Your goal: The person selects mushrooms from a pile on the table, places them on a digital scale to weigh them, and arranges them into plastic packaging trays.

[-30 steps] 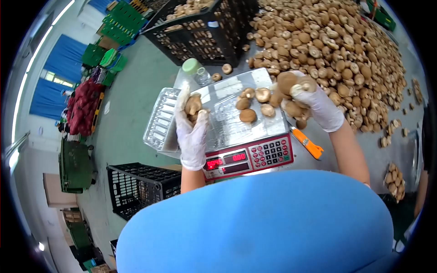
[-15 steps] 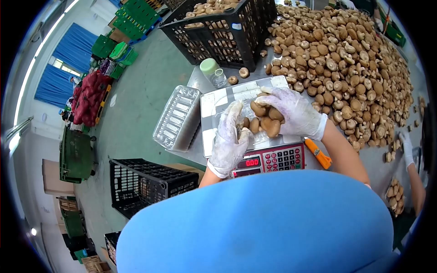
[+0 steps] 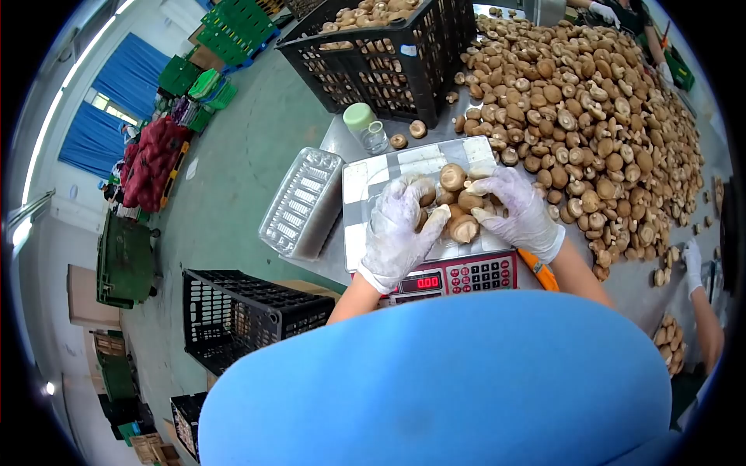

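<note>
Several brown mushrooms (image 3: 464,227) sit in a clear plastic tray on the scale (image 3: 381,172), whose red display reads 0.00. My left hand (image 3: 398,231), in a white glove, is curled round a mushroom at the left side of the group. From the right, my gloved right hand (image 3: 519,211) closes its fingers on a mushroom beside the others. Much of the tray is hidden by the hands and mushrooms.
A large mushroom heap (image 3: 590,116) covers the table's right side. Behind the scale are a black crate (image 3: 381,70) and a green-lidded jar (image 3: 359,118). Stacked clear trays (image 3: 301,203) stand left. An orange tool (image 3: 540,269) lies right. Co-workers' gloved hands (image 3: 694,264) show far right.
My left hand has closed round a mushroom. My right hand has moved lower and right, uncovering a mushroom at the top of the group. A co-worker's hands have come into view at the top right.
</note>
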`<state>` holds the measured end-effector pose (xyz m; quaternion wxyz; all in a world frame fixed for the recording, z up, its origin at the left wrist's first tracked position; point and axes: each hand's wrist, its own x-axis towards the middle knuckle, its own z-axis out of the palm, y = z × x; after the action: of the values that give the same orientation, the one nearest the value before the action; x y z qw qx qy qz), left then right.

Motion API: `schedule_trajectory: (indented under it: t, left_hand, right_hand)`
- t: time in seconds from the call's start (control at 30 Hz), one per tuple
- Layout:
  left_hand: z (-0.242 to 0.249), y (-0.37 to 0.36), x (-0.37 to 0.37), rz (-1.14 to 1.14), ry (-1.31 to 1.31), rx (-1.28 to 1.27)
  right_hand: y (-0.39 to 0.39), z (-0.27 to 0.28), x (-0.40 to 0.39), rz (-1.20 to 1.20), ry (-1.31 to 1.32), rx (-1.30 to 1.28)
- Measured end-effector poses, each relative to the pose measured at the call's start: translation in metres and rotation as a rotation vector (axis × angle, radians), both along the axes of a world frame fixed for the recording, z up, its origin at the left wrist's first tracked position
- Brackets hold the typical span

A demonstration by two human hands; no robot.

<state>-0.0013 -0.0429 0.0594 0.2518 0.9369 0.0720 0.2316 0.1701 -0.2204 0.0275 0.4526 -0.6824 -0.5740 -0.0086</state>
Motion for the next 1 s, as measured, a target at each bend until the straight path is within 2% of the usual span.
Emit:
schedule_trajectory:
  t: [0.03, 0.07, 0.1, 0.17, 0.23, 0.3, 0.37, 0.43, 0.5, 0.57, 0.63, 0.7, 0.8, 0.83, 0.9, 0.97, 1.0]
  left_hand:
    - [0.006, -0.001, 0.005, 0.015, -0.05, 0.063]
    - [0.015, -0.002, 0.012, -0.033, 0.038, -0.092]
    - [0.015, -0.002, 0.017, -0.035, 0.037, -0.091]
    - [0.014, -0.006, 0.026, -0.114, 0.062, 0.137]
    - [0.011, -0.006, 0.029, -0.156, 0.093, 0.148]
    - [0.014, -0.005, 0.026, -0.106, 0.192, 0.124]
    - [0.012, -0.001, 0.017, -0.107, 0.114, 0.145]
    - [0.007, 0.0, 0.009, -0.007, 0.037, 0.214]
    - [0.007, -0.001, 0.002, 0.026, 0.041, 0.193]
    - [0.01, -0.002, -0.006, 0.134, 0.164, 0.179]
    - [0.009, -0.001, -0.008, 0.133, 0.137, 0.185]
    - [0.006, 0.004, -0.006, 0.153, 0.084, 0.302]
    - [0.01, 0.007, -0.001, 0.131, 0.135, 0.308]
    - [0.01, 0.008, 0.003, 0.129, 0.132, 0.309]
    - [0.009, 0.009, 0.012, 0.081, -0.008, 0.364]
    - [0.016, 0.006, 0.021, 0.091, 0.054, 0.33]
    - [0.012, 0.01, 0.027, 0.065, 0.048, 0.396]
  right_hand:
    - [0.001, -0.002, -0.002, -0.009, -0.032, -0.024]
    - [0.001, -0.001, -0.003, 0.002, -0.032, -0.01]
    - [-0.001, -0.001, -0.003, 0.0, -0.033, -0.009]
    - [-0.003, -0.002, -0.004, -0.026, -0.06, -0.033]
    - [-0.002, -0.007, -0.005, -0.035, -0.049, 0.045]
    - [-0.005, -0.008, -0.003, -0.038, -0.046, 0.083]
    - [-0.007, -0.013, -0.001, -0.038, -0.044, 0.109]
    - [-0.008, -0.017, 0.0, -0.056, -0.039, 0.131]
    - [-0.008, -0.015, -0.003, -0.081, -0.006, 0.132]
    - [-0.007, -0.012, -0.006, -0.102, 0.03, 0.133]
    - [-0.005, -0.008, -0.007, -0.156, 0.179, 0.162]
    - [-0.001, -0.004, -0.009, -0.162, 0.165, 0.176]
    - [0.002, -0.009, -0.01, -0.124, 0.168, 0.13]
    - [0.001, -0.011, -0.01, -0.106, 0.24, 0.123]
    - [-0.003, -0.008, -0.011, -0.086, 0.309, 0.116]
    - [-0.012, -0.001, -0.011, -0.182, 0.325, 0.057]
    - [-0.011, -0.006, -0.005, -0.197, 0.109, 0.148]
